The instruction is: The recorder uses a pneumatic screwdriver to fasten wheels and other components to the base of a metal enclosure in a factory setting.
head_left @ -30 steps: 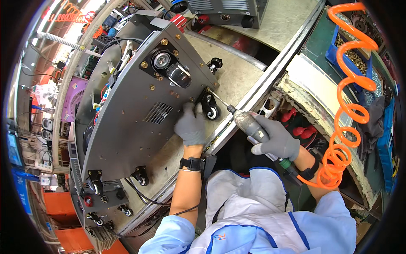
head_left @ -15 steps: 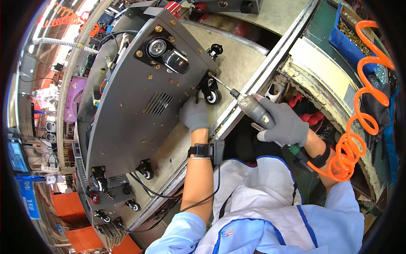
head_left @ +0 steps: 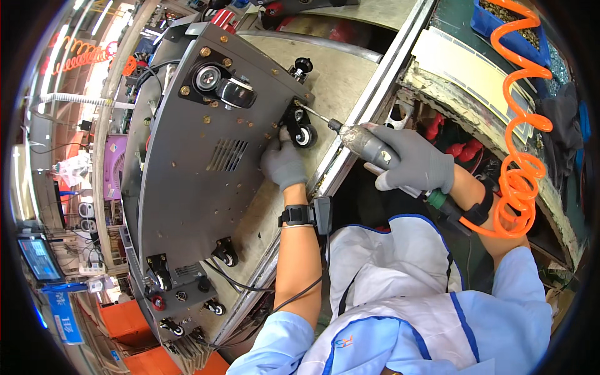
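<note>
A large grey metal panel (head_left: 200, 169) lies on the workbench with its underside up, carrying black caster wheels. My left hand (head_left: 282, 164), in a grey glove, presses on the small black caster (head_left: 301, 132) at the panel's right edge. My right hand (head_left: 415, 161), also gloved, grips a pneumatic screwdriver (head_left: 362, 140) whose thin bit points at the caster's mounting plate. An orange coiled air hose (head_left: 519, 125) runs from the tool's rear past my right forearm.
A bigger caster (head_left: 220, 87) sits on the panel's far end, and more casters (head_left: 224, 253) at its near end. A metal rail (head_left: 375, 100) edges the bench. A blue bin (head_left: 500, 22) of small parts stands at the far right. Orange crates (head_left: 125, 319) lie at lower left.
The view has shifted, so panel and hands appear higher and larger. My left hand stays on the small caster and the screwdriver bit stays aimed at its mount.
</note>
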`<state>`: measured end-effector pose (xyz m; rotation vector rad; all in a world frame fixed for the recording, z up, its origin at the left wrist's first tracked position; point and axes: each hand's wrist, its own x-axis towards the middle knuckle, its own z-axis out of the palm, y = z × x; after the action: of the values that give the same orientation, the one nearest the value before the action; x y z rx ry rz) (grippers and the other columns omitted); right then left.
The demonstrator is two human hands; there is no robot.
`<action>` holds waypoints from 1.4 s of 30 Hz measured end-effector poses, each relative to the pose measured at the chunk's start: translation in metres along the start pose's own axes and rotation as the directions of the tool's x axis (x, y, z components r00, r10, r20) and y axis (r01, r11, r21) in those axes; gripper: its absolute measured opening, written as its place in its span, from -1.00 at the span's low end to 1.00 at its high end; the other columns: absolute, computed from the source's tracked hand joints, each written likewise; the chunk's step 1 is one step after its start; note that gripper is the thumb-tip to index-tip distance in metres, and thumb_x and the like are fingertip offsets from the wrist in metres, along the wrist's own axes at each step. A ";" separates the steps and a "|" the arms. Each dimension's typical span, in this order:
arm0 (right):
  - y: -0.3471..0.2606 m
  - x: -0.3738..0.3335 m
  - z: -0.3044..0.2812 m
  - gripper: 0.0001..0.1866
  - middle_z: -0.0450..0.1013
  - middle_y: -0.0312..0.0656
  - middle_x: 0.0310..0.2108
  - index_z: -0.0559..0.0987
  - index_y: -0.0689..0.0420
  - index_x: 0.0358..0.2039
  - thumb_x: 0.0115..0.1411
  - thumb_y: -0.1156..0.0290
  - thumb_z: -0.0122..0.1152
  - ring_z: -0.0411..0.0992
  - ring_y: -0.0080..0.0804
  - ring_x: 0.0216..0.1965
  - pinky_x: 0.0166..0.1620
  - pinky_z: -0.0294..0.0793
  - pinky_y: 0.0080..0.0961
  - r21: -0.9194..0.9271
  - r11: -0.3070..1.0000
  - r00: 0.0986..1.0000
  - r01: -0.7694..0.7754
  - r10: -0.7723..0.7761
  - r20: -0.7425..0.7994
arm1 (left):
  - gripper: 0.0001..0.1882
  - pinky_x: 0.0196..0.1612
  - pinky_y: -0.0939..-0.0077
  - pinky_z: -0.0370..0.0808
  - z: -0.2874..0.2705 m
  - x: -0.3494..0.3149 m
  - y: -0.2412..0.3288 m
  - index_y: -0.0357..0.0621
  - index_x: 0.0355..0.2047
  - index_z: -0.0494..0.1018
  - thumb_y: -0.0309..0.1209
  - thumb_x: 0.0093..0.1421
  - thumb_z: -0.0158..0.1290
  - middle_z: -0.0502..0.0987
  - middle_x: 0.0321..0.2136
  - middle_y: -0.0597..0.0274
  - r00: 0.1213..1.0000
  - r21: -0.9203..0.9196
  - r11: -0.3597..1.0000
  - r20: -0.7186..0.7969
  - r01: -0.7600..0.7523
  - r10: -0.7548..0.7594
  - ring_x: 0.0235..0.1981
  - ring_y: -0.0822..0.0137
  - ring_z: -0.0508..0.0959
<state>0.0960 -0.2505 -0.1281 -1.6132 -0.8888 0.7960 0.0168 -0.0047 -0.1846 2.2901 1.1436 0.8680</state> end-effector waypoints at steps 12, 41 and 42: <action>0.014 0.003 0.005 -0.18 0.42 -0.24 -0.39 0.28 0.26 0.05 -0.36 0.43 0.25 0.35 -0.58 -0.39 -0.21 0.35 -0.64 0.175 0.985 1.000 -0.003 0.004 -0.006 | -0.55 -0.45 0.43 0.37 -0.002 -0.003 0.016 -0.45 -0.49 0.49 -0.15 0.08 0.07 0.53 -0.61 -0.04 0.996 -0.173 0.985 -0.088 0.007 -0.022 -0.63 0.36 0.45; 0.009 0.003 -0.016 -0.34 0.37 -0.21 -0.64 0.35 0.23 0.02 -0.20 0.46 0.20 0.35 -0.53 -0.72 -0.67 0.37 -0.62 0.545 0.816 0.980 -0.195 0.144 0.135 | -0.60 -0.47 0.52 0.39 -0.001 -0.001 0.024 -0.46 -0.42 0.49 -0.23 0.13 0.03 0.55 -0.57 0.14 0.996 -0.243 0.966 0.003 0.085 -0.087 -0.59 0.43 0.46; 0.006 0.001 -0.015 -0.34 0.37 -0.21 -0.64 0.35 0.23 0.02 -0.20 0.46 0.20 0.35 -0.53 -0.72 -0.67 0.37 -0.62 0.541 0.818 0.980 -0.195 0.145 0.134 | -0.60 -0.47 0.52 0.39 0.002 -0.001 0.021 -0.46 -0.42 0.49 -0.23 0.13 0.03 0.55 -0.57 0.14 0.996 -0.247 0.965 0.002 0.087 -0.089 -0.59 0.43 0.46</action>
<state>0.1103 -0.2580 -0.1313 -1.1530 -0.5023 1.1391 0.0293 -0.0174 -0.1727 2.0211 1.0667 0.9310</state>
